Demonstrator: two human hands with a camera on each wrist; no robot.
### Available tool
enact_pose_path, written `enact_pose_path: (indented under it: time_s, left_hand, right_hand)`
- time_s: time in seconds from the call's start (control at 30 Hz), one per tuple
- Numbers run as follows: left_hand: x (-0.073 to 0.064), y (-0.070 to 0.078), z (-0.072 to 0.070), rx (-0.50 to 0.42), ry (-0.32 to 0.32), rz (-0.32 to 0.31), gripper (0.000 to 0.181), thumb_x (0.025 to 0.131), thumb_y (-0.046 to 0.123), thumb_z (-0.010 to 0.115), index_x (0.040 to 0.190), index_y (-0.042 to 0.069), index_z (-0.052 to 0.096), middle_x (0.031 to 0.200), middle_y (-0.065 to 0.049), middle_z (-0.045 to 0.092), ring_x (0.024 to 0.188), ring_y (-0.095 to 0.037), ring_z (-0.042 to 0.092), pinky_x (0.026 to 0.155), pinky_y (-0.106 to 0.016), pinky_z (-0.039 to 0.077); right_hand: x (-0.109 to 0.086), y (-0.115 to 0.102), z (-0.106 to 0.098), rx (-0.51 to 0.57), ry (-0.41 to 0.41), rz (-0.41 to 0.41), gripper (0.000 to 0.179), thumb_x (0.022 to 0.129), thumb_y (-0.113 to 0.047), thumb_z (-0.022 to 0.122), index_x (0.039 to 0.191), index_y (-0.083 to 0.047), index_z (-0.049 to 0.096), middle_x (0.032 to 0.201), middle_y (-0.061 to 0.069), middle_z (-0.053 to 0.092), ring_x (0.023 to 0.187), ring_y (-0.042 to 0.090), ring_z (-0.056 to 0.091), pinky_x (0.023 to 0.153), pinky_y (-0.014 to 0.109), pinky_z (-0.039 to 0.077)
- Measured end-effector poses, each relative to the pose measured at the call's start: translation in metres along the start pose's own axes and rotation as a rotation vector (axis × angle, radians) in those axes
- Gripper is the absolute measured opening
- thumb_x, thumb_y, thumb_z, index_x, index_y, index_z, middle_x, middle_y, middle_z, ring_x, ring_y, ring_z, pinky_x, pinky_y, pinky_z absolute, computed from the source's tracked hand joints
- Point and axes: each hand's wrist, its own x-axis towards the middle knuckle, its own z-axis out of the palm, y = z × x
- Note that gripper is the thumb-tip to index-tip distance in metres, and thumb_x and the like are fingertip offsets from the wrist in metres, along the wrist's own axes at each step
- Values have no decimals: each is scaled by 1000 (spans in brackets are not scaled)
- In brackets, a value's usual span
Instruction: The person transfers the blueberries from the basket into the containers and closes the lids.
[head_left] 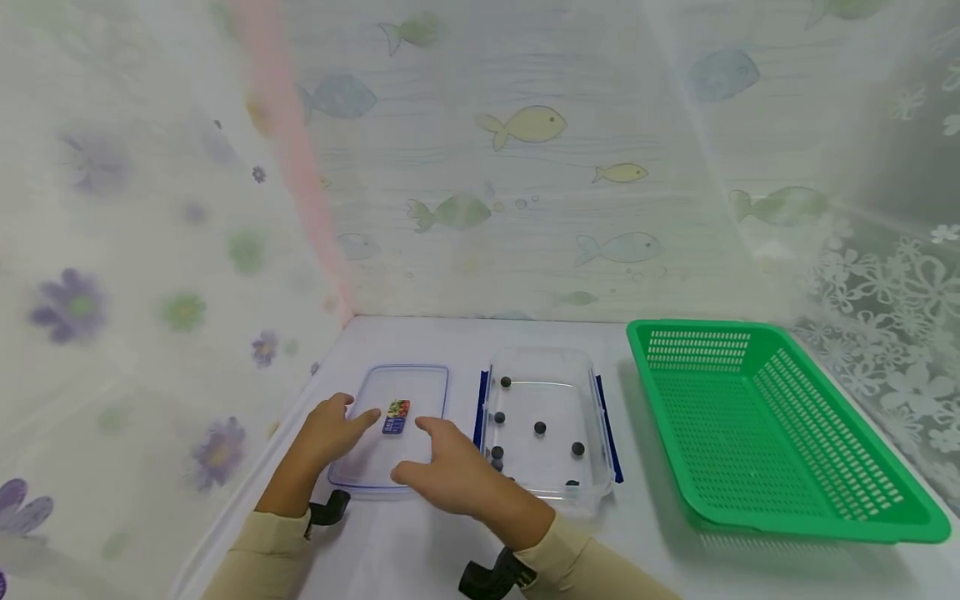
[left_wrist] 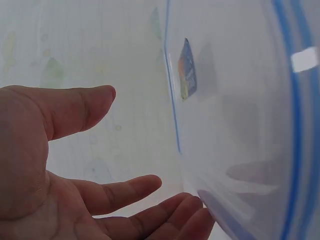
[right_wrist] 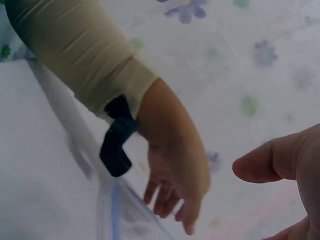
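A clear lid (head_left: 423, 385) with a blue rim lies flat on the table in the head view, carrying a small colourful label (head_left: 396, 417). Over its left side is my left hand (head_left: 327, 432), thumb and fingers spread. In the left wrist view this left hand (left_wrist: 95, 195) holds nothing, its fingertips right at the edge of the lid (left_wrist: 240, 125). My right hand (head_left: 450, 471) is over the lid's right side, thumb and index finger apart. Beside it stands a clear plastic container (head_left: 555, 479) with blue side clips and several small dark balls (head_left: 540, 427) inside.
On the right of the white table (head_left: 465, 333) stands a green plastic basket (head_left: 660, 442) with slotted walls. Patterned curtains (head_left: 450, 275) hang behind and to the left of the table. Both wrists carry black camera mounts (head_left: 491, 577).
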Motion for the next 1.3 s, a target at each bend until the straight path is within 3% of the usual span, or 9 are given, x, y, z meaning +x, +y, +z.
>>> enact_pose_path:
  time_s: [0.2,0.4,0.73,1.0,1.3]
  left_hand:
    - [-6,-9,2,-20,-1,-18,83,102,51,57,147,-16,37,146,-40,47,132,-56,49,102,-65,49]
    - [-5,-13,4,-46,3,-63,82,102,51,57,149,-13,37,148,-37,47,134,-53,49,105,-64,48]
    - [-2,-24,2,-98,-4,-75,82,102,52,56,152,-9,36,148,-34,49,133,-52,51,104,-64,49]
    - [-1,-24,3,-154,2,-92,78,102,49,58,152,-7,36,147,-33,50,132,-50,52,104,-62,49]
    - [2,-33,3,-260,23,-119,75,102,45,61,151,-7,38,144,-33,51,129,-48,54,107,-61,48]
  right_hand:
    - [17,8,42,52,99,92,85,84,-32,71,157,-3,39,167,25,24,151,46,34,114,69,38]
    - [31,20,55,90,240,120,90,85,-32,71,158,2,32,168,32,9,154,50,21,114,72,34]
    - [39,31,62,121,283,153,87,88,-32,72,159,-1,32,170,29,9,153,52,23,112,74,34]
    - [38,34,63,112,299,142,82,90,-31,71,158,-2,35,169,26,14,153,51,24,110,76,34]
    - [42,38,61,140,332,131,78,90,-29,67,157,-1,37,168,27,19,153,49,25,115,74,29]
